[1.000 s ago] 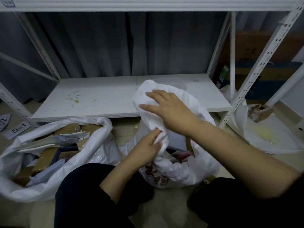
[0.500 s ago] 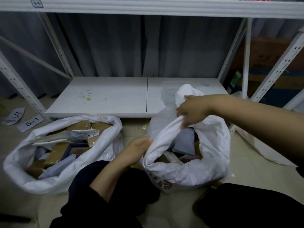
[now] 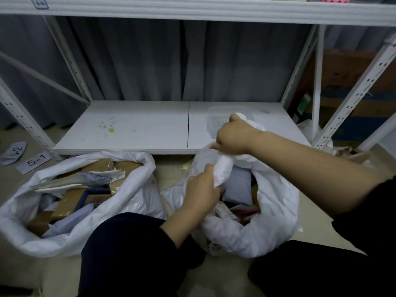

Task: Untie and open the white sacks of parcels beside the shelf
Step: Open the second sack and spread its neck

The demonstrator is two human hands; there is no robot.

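Far left, on the floor: 2 paper labels [image 3: 34, 163], 1 reading "5-1", just beside the shelf's left post [image 3: 27, 123].

Left sack [image 3: 137, 185]: on the floor in front of the shelf board [image 3: 132, 129]. Mouth is wide open with the rim rolled back. Parcels [image 3: 70, 196] show inside, brown boxes and pale mailers.

The person's dark-clad knee [image 3: 128, 243] sits between the 2 sacks.

Left hand [image 3: 202, 189]: fingers curled tight round a bunched fold of the right sack [image 3: 276, 206] at its near-left rim.

Right hand [image 3: 233, 136]: fist closed on the same sack's top fabric, higher and further back, over the board's front edge. The fabric runs twisted between the 2 hands.

The right sack stands on the floor against the board's right end, mouth partly open. A grey mailer and red-pink packs are visible inside.

Right of it: perforated right post [image 3: 355, 97], with cardboard boxes [image 3: 347, 69] behind. A grey curtain [image 3: 150, 61] backs the shelf.
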